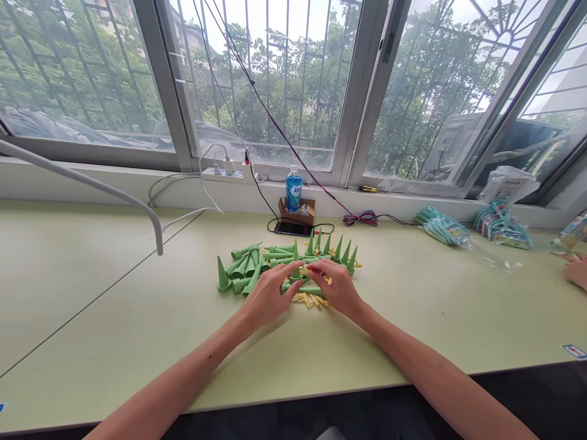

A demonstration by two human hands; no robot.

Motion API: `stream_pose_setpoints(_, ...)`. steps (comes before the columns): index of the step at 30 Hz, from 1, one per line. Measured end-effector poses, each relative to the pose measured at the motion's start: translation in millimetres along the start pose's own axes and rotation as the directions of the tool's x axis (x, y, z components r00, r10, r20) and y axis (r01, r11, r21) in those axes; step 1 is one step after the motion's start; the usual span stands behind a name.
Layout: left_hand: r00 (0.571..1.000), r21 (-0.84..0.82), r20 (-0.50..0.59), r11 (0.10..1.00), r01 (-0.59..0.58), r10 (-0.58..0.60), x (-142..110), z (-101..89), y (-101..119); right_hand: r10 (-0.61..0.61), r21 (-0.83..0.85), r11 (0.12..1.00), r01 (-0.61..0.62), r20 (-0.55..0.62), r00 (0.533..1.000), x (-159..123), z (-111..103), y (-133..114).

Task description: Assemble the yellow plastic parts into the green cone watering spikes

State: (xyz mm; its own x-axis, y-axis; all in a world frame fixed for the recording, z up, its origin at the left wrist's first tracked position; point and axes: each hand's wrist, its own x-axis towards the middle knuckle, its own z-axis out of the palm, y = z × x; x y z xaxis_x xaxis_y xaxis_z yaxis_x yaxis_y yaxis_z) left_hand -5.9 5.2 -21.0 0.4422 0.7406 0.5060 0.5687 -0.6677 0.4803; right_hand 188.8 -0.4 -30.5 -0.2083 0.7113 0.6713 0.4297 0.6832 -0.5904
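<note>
My left hand (271, 288) closes its fingers round an upright green plastic cone spike (296, 260) with a pointed tip. Beside it, my right hand (337, 284) pinches what looks like a small yellow plastic piece (304, 271) against the spike's side; the fingertips partly cover it. Left of my hands lies a heap of green cone spikes (247, 263), most on their sides, one standing (222, 278). Several more spikes stand in a slanting row (338, 249) behind my right hand. Small yellow pieces (314, 300) lie loose between my wrists, others beyond the right hand.
Behind the heap, a blue bottle (293, 190) stands in a small cardboard box (297, 215), with a dark phone (293, 229) and cables in front. Bundled teal hangers (443, 226) lie back right. Another person's hand (576, 269) shows at the right edge. A white tube (92, 177) juts in from the left.
</note>
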Motion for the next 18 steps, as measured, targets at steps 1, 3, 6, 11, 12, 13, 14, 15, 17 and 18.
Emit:
stream_pose_setpoints(1, 1.000, 0.002, 0.000, 1.000, 0.002, -0.002, 0.1, 0.0, -0.2, 0.002, 0.004, 1.000, -0.002, 0.003, 1.000, -0.1, 0.2, -0.2)
stream_pose_setpoints(3, 1.000, 0.002, 0.001, 1.000, 0.002, -0.002, 0.1, 0.2, -0.5, 0.007, 0.014, 1.000, -0.007, 0.009, 1.000, -0.4, 0.5, -0.3)
stream_pose_setpoints(6, 1.000, 0.006, -0.001, 1.000, -0.006, 0.006, -0.1, 0.6, -1.0, 0.006, 0.019, 1.000, -0.006, 0.014, 1.000, -0.6, 1.1, 0.2)
stream_pose_setpoints(11, 0.999, 0.044, 0.001, 0.998, -0.037, 0.037, -0.4, 0.6, -1.5, 0.011, 0.012, 1.000, -0.011, 0.014, 1.000, -0.8, 1.3, 1.2)
stream_pose_setpoints(12, 0.999, 0.052, 0.002, 0.998, -0.040, 0.040, -0.3, 0.5, -1.6, 0.014, 0.008, 1.000, -0.014, 0.015, 1.000, -1.0, 1.2, 1.2)
stream_pose_setpoints(13, 0.999, 0.057, 0.004, 0.997, -0.042, 0.042, -0.3, 0.4, -1.6, 0.018, 0.004, 1.000, -0.018, 0.017, 1.000, -1.1, 1.1, 1.2)
stream_pose_setpoints(14, 0.999, 0.061, 0.005, 0.997, -0.044, 0.043, -0.2, 0.4, -1.7, 0.021, -0.001, 1.000, -0.021, 0.019, 1.000, -1.2, 1.0, 1.1)
stream_pose_setpoints(15, 0.999, 0.063, 0.007, 0.997, -0.045, 0.045, -0.2, 0.4, -1.8, 0.023, -0.006, 1.000, -0.023, 0.021, 1.000, -1.3, 0.9, 0.8)
stream_pose_setpoints(17, 0.999, 0.064, 0.006, 0.997, -0.050, 0.049, -0.4, 0.5, -1.9, 0.025, -0.021, 0.999, -0.025, 0.020, 0.999, -1.3, 0.8, 0.1)
stream_pose_setpoints(18, 0.999, 0.064, 0.004, 0.997, -0.053, 0.053, -0.5, 0.6, -1.9, 0.025, -0.029, 0.999, -0.025, 0.018, 1.000, -1.3, 0.8, -0.3)
